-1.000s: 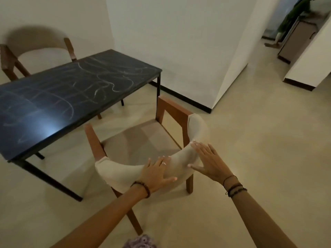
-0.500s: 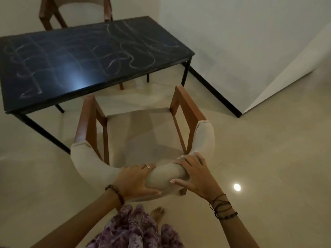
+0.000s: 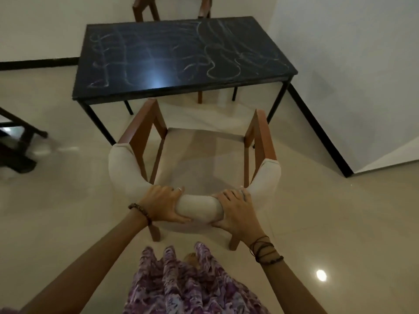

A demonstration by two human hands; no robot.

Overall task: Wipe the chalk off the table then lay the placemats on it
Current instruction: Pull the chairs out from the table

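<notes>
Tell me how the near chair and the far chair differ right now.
The near chair shows whole, seat included; the far chair is mostly cut off by the frame. The left hand and right hand grip the near chair's padded back; nobody touches the far chair. Both have brown wooden frames and face the chalked table.

Two chairs (image 3: pixel 195 155) — one near, one (image 3: pixel 172 7) behind the table. One black table (image 3: pixel 181 57), chalk-marked. Two hands — left hand (image 3: pixel 162 206) and right hand (image 3: pixel 235 213) — both on the near chair's backrest.

The chair (image 3: pixel 197 155) blocks the table's (image 3: pixel 181 57) near edge; its top lies open.
</notes>
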